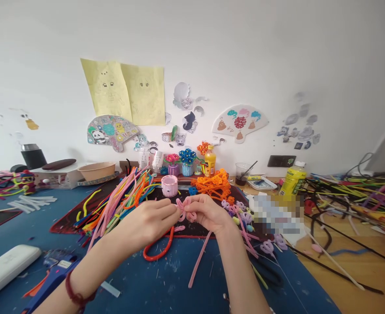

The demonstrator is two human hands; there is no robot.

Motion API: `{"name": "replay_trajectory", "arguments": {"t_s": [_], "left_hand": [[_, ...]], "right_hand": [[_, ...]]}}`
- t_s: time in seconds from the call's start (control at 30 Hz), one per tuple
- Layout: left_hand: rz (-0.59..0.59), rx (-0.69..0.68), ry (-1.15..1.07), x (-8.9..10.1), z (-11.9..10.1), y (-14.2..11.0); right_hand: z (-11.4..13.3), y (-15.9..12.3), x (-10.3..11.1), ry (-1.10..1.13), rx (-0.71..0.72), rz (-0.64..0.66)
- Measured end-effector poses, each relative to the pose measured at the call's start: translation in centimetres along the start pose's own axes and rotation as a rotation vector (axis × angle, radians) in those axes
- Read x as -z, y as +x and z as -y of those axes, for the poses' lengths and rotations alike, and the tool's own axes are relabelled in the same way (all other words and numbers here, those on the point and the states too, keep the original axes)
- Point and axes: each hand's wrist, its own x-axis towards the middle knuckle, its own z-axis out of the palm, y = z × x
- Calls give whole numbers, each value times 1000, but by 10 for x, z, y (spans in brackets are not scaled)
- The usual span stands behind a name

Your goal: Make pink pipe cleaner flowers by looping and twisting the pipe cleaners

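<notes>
A pink flower [183,209] of looped fuzzy stem is up between the fingertips of both hands, straight ahead of the person and above the desk [166,288]. The right hand [212,214] has a closed grip on it, thumb and finger pinching its right side; the left hand [151,219] holds the left side, though I can't see that thumb. Neither hand is nearer: the flower lies right between them, its petals fanned toward both, and I can make out no clear long axis.

A pink stem [199,261] slants down toward the person from below the right hand; whether it joins the flower, I can't tell. A red loop [159,257] lies below the left fingers. Just past the flower, slightly left, stands a pink pot [170,189]. Loose stems [109,209] spread to the left, purple flowers [245,217] to the right, and orange flowers [214,186] beyond the right hand.
</notes>
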Motion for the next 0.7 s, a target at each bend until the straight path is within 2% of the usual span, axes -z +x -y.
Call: {"name": "replay_trajectory", "arguments": {"t_s": [0.17,0.23,0.27,0.33,0.37,0.43,0.5,0.53,0.6,0.7], "left_hand": [[-122,-269,222,-1,-5,-4],[-143,-296,228,-4,-2,-8],[-144,-260,209,-6,0,-10],[-150,-68,111,-13,3,-14],[-154,83,20,-16,3,-15],[-251,454,-172,-24,2,-15],[-242,791,-400,-28,-2,-11],[-227,904,-546,-29,-4,-9],[-213,1047,-825,-30,-7,-5],[-271,1155,-1091,-32,-10,-2]], "right_hand": [[-2,1,1,15,-67,48],[-1,0,-2,-1,-46,41],[0,0,-3,-22,-6,26],[1,-1,-6,-85,120,-25],[2,-1,-7,-120,192,-60],[4,-2,-9,-187,315,-132],[4,-1,-9,-249,390,-186],[4,-1,-9,-276,410,-201],[3,0,-8,-328,431,-205],[0,2,-7,-388,446,-191]]}}
